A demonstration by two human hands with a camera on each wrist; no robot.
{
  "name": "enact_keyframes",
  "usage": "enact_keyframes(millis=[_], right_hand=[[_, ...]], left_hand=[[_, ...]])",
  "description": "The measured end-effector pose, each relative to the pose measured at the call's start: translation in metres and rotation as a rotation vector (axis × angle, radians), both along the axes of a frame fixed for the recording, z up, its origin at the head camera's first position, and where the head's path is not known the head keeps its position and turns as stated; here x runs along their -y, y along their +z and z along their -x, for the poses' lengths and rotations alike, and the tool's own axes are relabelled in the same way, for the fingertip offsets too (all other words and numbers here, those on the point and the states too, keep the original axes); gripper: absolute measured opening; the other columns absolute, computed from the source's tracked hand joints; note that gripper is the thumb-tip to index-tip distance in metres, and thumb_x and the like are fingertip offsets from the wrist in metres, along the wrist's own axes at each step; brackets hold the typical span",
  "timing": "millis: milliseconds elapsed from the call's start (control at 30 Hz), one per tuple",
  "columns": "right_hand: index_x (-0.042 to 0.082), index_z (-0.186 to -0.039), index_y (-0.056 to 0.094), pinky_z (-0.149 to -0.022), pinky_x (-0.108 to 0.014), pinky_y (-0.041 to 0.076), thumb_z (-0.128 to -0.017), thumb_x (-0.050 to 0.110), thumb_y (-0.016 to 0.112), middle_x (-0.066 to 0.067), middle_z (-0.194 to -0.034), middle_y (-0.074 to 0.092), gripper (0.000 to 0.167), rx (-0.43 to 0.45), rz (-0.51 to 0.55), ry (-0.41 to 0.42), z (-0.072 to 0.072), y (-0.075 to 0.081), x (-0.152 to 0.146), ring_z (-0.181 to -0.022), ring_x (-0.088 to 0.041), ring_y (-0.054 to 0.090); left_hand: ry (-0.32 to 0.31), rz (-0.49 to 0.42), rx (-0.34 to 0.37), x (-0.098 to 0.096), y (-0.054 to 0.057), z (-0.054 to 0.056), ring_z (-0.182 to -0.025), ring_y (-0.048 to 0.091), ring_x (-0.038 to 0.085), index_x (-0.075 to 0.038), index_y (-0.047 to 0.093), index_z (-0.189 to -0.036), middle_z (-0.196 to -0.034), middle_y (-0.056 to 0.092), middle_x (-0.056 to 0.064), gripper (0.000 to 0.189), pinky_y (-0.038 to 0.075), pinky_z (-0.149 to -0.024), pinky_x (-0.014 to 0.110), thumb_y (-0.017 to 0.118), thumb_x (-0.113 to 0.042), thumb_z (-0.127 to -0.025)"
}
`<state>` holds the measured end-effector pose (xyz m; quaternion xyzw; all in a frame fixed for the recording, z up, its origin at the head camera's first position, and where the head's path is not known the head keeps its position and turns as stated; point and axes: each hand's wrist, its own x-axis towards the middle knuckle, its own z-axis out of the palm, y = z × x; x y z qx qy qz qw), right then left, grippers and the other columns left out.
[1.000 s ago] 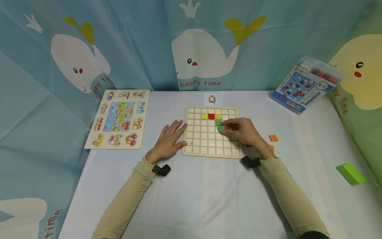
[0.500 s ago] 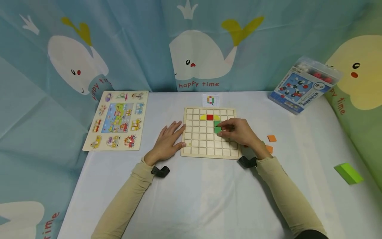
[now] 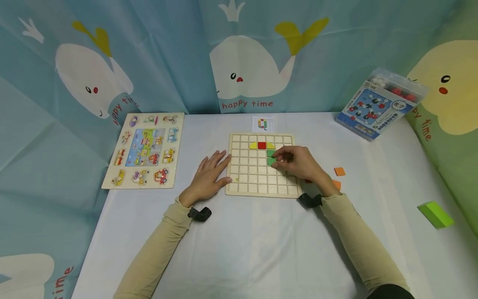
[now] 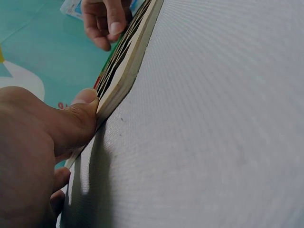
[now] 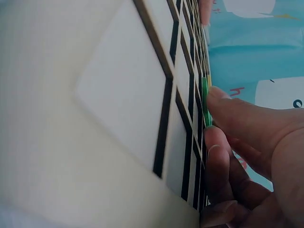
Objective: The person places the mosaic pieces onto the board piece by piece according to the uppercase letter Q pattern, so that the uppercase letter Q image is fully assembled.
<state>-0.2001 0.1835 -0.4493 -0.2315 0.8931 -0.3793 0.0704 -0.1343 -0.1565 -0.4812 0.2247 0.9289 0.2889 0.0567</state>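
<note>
A wooden grid board (image 3: 248, 177) lies mid-table. In its upper rows are a red square tile (image 3: 262, 145) between two yellow rounded tiles, with a green tile (image 3: 270, 153) below the right yellow one. Directly under that is a second green square tile (image 3: 271, 161). My right hand (image 3: 298, 162) pinches this lower tile between thumb and finger; the right wrist view shows the thumb (image 5: 232, 109) at the green edge. My left hand (image 3: 210, 176) rests at the board's left edge, fingers spread, its thumb (image 4: 83, 111) against the rim in the left wrist view.
Orange tiles (image 3: 339, 171) lie right of the board, partly behind the right wrist. A small pattern card (image 3: 255, 124) sits behind the board. A picture puzzle (image 3: 172, 176) lies left, a plastic box (image 3: 367, 110) stands back right, and a green block (image 3: 435, 214) sits far right.
The right hand has shifted the lower green tile slightly left, so it now lines up under the other green tile. The left hand stays at the board's edge.
</note>
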Motion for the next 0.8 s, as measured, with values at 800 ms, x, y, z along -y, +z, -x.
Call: enact_keyframes(millis=[800], right_hand=[[0.004, -0.106, 0.078, -0.072, -0.020, 0.051, -0.092, 0.012, 0.085, -0.009, -0.091, 0.071, 0.018, 0.036, -0.055, -0.013, 0.0012, 0.0018, 0.0025, -0.080, -0.021, 0.064]], left_hand=[[0.004, 0.003, 0.015, -0.0018, 0.0019, 0.0001, -0.167, 0.008, 0.034, -0.009, 0.027, -0.169, -0.178, 0.018, 0.014, 0.076, 0.002, -0.132, 0.060, 0.063, -0.034, -0.107]])
